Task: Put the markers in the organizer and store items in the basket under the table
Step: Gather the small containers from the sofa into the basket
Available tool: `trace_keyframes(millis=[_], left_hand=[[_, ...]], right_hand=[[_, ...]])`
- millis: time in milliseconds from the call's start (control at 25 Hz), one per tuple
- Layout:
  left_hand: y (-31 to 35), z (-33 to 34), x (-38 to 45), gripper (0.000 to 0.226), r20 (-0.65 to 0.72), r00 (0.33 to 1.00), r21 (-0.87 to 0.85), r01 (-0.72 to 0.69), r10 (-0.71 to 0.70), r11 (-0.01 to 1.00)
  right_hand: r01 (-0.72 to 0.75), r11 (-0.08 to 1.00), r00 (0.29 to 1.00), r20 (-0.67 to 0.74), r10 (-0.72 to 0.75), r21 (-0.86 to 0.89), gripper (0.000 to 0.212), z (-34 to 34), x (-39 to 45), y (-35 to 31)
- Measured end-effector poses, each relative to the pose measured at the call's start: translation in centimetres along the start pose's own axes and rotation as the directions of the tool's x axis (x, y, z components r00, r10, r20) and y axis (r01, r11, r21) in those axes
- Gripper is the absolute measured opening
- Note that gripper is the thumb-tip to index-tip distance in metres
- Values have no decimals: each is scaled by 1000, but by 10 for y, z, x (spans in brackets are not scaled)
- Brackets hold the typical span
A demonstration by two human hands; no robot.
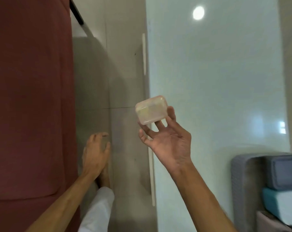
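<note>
My right hand [167, 141] holds a small translucent plastic box [151, 110] by its underside, fingertips curled around it, over the left edge of the glossy white table [217, 81]. The box looks pale pink with something yellowish inside; its contents are blurred. My left hand [95, 153] hangs lower over the floor, fingers spread and holding nothing. A grey basket [242, 190] sits at the lower right with blue, teal and white containers inside. No markers or organizer are visible.
A dark red sofa [29, 106] fills the left side. Grey tiled floor [123, 72] runs between the sofa and the table. My bare foot [104, 177] and white trouser leg [96, 210] stand on the floor below my left hand.
</note>
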State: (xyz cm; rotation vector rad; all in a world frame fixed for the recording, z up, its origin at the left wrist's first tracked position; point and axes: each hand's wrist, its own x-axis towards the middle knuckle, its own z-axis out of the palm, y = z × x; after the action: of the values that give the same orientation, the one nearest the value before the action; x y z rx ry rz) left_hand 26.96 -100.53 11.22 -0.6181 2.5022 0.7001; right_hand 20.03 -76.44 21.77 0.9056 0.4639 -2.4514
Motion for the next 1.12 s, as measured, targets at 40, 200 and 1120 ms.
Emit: trace_keyframes(millis=[40, 200, 1120], left_hand=[[15, -3, -12, 36, -12, 1000, -8, 13, -13, 1000], [87, 7, -60, 42, -129, 986, -61, 98, -105, 993], [248, 216, -319, 65, 309, 929, -151, -164, 204, 975]], right_hand=[[22, 999, 996, 91, -26, 40, 29, -2, -23, -18], [127, 992, 939, 321, -124, 11, 22, -24, -111, -110], [-97, -776, 989, 30, -148, -623, 64, -241, -269, -151]])
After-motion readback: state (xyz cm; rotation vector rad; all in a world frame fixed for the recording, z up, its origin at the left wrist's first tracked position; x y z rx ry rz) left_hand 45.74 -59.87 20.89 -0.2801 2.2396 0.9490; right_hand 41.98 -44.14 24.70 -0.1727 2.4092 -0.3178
